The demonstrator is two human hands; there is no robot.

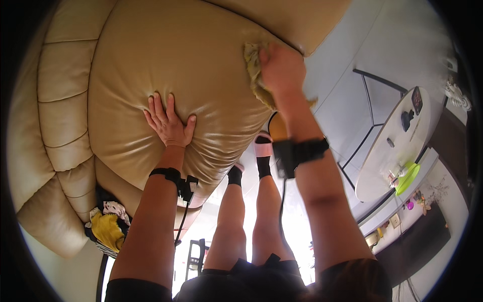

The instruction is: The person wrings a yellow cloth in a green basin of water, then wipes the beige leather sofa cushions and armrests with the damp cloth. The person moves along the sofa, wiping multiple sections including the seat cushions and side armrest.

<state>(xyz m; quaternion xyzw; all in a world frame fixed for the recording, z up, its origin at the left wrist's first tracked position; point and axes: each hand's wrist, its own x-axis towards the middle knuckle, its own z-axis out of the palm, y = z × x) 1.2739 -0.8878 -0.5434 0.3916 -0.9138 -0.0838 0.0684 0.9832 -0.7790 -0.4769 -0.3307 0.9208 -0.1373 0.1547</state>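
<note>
A tan leather sofa (181, 49) fills the upper left of the view. My left hand (169, 126) presses flat on its seat cushion with the fingers spread, and the leather creases around it. Near the cushion's front edge my right hand (283, 68) is closed on a crumpled yellowish cloth (258, 75). The cloth lies against the leather, and one corner sticks out below the wrist. Black straps with small boxes and cables sit on both forearms.
An oval white table (377, 166) on black metal legs stands at the right, bearing a green plate (408, 179) and small dark items. Clothes (107, 230) are heaped by the sofa's lower left. My feet, in pink slippers (263, 147), are on the pale floor.
</note>
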